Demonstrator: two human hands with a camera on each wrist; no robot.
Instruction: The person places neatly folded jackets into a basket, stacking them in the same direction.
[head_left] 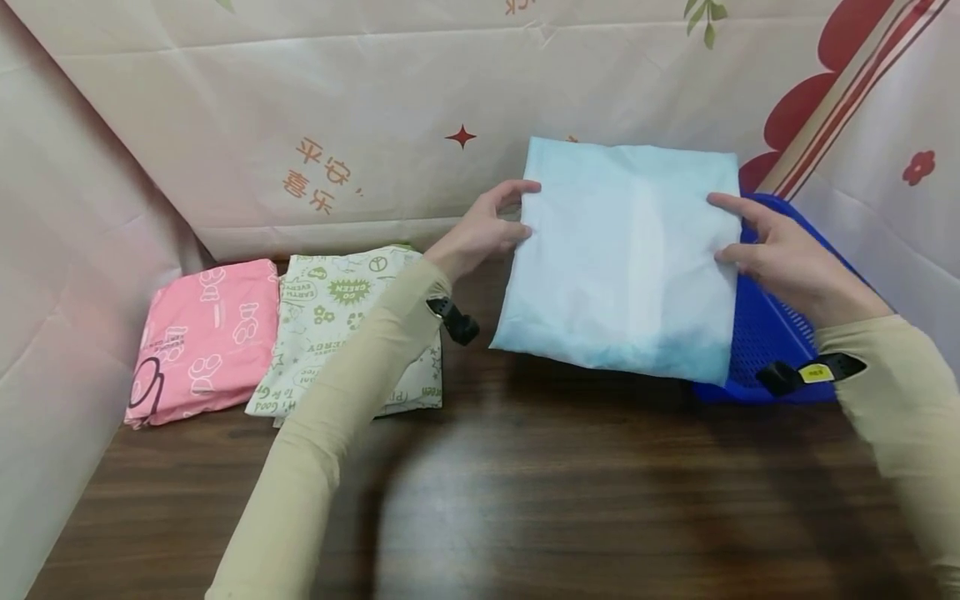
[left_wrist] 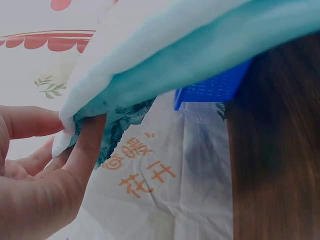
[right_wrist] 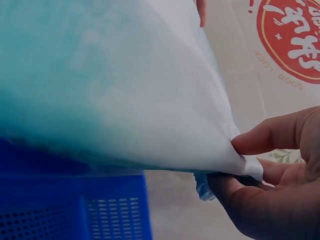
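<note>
A folded light-blue and white fabric piece (head_left: 622, 258) is held up above the table, its blue darkening along the lower edge. At its left edge, my left hand (head_left: 480, 229) pinches the folded layers between thumb and fingers. My right hand (head_left: 791, 262) pinches the opposite edge. In the left wrist view the left fingers (left_wrist: 86, 145) reach under the fabric, whose underside shows teal. The right wrist view shows a corner of the fabric (right_wrist: 200, 135) gripped by the right thumb and fingers. Behind and below it stands a blue plastic basket (head_left: 772, 333), partly hidden.
A folded pink fabric piece (head_left: 210, 333) lies on the brown wooden table (head_left: 480, 500) at the left. Beside it rests a folded white fabric piece with green print (head_left: 405, 392), partly behind the left forearm. A printed cloth backdrop (head_left: 390, 108) closes off the back and sides.
</note>
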